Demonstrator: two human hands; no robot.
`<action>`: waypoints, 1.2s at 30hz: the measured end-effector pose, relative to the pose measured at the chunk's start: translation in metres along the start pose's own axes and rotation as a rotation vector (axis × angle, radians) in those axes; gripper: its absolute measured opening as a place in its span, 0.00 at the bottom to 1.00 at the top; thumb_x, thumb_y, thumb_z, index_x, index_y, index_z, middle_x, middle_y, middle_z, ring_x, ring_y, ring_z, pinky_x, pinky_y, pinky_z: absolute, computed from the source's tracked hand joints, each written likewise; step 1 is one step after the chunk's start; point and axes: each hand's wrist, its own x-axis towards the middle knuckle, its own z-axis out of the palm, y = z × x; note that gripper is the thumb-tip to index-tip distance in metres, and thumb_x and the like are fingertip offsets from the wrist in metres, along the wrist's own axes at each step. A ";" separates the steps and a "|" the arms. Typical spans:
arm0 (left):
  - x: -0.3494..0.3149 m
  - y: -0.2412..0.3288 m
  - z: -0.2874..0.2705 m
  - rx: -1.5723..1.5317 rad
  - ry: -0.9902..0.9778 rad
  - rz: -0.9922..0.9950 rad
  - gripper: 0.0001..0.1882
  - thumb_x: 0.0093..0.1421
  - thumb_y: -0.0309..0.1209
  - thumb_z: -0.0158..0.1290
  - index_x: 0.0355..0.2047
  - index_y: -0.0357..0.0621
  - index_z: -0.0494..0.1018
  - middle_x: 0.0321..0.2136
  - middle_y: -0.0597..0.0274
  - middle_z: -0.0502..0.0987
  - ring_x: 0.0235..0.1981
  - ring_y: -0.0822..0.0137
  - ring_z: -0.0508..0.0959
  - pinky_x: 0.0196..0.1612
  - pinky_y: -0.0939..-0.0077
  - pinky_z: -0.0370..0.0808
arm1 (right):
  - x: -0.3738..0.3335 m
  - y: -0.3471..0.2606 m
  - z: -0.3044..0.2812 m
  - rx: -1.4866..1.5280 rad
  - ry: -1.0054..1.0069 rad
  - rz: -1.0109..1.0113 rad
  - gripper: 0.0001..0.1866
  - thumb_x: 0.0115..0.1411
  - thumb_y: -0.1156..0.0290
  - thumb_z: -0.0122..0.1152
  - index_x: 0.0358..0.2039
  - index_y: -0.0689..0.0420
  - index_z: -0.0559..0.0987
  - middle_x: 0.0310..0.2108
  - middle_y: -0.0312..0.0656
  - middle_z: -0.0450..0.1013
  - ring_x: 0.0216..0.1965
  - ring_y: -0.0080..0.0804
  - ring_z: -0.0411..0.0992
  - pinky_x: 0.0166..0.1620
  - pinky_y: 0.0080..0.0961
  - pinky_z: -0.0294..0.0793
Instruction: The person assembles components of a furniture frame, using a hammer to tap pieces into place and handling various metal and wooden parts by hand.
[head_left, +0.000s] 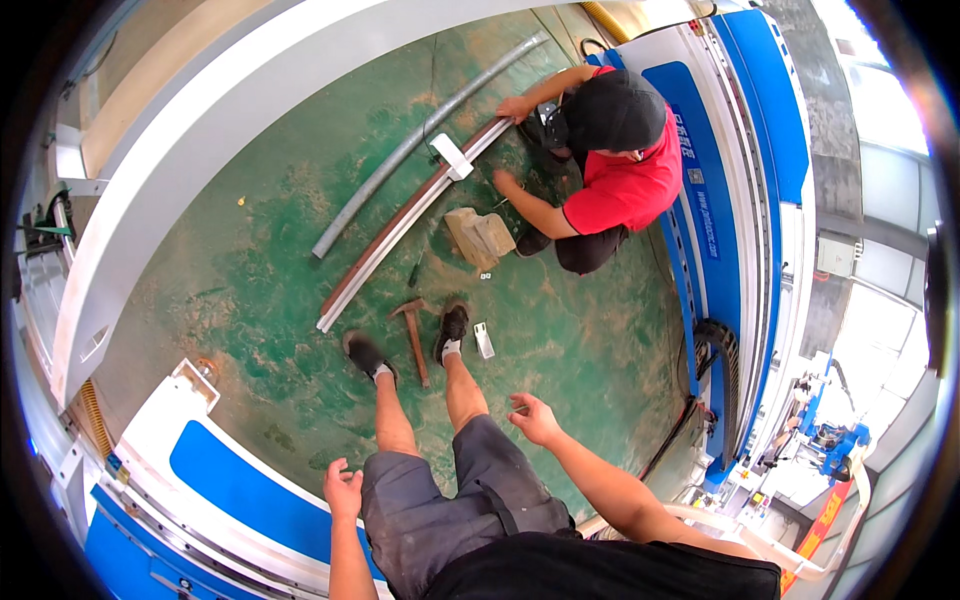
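Observation:
My left hand (343, 488) hangs beside my left thigh, its fingers loosely bent and apart, with nothing in it. My right hand (535, 418) is held out to the right of my knee, also bare, fingers apart. Below them on the green floor a hammer (417, 346) with a wooden handle lies between my shoes. A small white metal piece (484, 340) rests just right of my right shoe. Farther off, a long brown and white rail (388, 240) slants across the floor, with a white bracket (452, 157) on it. Neither hand touches any of these.
A co-worker in a red shirt (630, 185) crouches at the rail's far end, one hand on it. A grey pipe (420, 138) lies beyond the rail; a tan block (478, 237) sits nearer. Blue and white machine frames (250, 470) border the floor, one along the right (715, 200).

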 end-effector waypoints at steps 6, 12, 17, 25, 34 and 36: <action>0.009 0.052 -0.010 -0.201 0.025 0.072 0.20 0.59 0.21 0.60 0.52 0.36 0.75 0.46 0.53 0.78 0.40 0.65 0.81 0.44 0.70 0.79 | 0.002 0.003 -0.001 -0.012 0.002 -0.003 0.28 0.59 0.67 0.69 0.59 0.59 0.74 0.46 0.45 0.77 0.45 0.37 0.81 0.47 0.32 0.80; -0.025 0.283 -0.089 -0.309 -0.041 0.737 0.13 0.61 0.25 0.57 0.46 0.37 0.77 0.45 0.56 0.76 0.44 0.63 0.77 0.50 0.73 0.73 | 0.018 0.006 -0.006 -0.076 0.046 -0.045 0.27 0.58 0.69 0.68 0.59 0.58 0.75 0.46 0.45 0.78 0.45 0.36 0.82 0.48 0.32 0.80; -0.085 0.406 -0.119 -0.794 -0.328 1.192 0.09 0.47 0.17 0.61 0.25 0.48 0.79 0.34 0.56 0.81 0.31 0.55 0.82 0.32 0.66 0.77 | 0.057 -0.011 -0.025 -0.093 0.110 -0.109 0.28 0.56 0.70 0.68 0.58 0.59 0.76 0.47 0.47 0.78 0.43 0.37 0.81 0.48 0.32 0.80; -0.078 0.424 -0.117 -1.001 -0.522 1.141 0.13 0.44 0.22 0.67 0.32 0.52 0.87 0.39 0.59 0.80 0.37 0.56 0.81 0.37 0.66 0.77 | 0.102 -0.079 -0.051 -0.147 0.115 -0.255 0.29 0.56 0.72 0.68 0.59 0.61 0.74 0.50 0.49 0.75 0.44 0.37 0.79 0.47 0.32 0.81; 0.086 0.352 -0.036 -0.284 -0.157 0.533 0.24 0.53 0.25 0.63 0.52 0.39 0.76 0.48 0.55 0.78 0.47 0.60 0.79 0.49 0.68 0.75 | 0.163 -0.084 -0.059 -0.132 0.306 -0.303 0.34 0.53 0.71 0.69 0.61 0.60 0.71 0.51 0.52 0.72 0.46 0.44 0.77 0.51 0.39 0.78; 0.139 0.327 -0.002 0.002 -0.076 0.527 0.22 0.54 0.26 0.63 0.51 0.39 0.76 0.48 0.57 0.77 0.46 0.61 0.79 0.50 0.68 0.75 | 0.192 -0.062 -0.061 -0.143 0.252 -0.251 0.34 0.53 0.70 0.69 0.61 0.60 0.71 0.50 0.52 0.73 0.45 0.44 0.77 0.50 0.39 0.78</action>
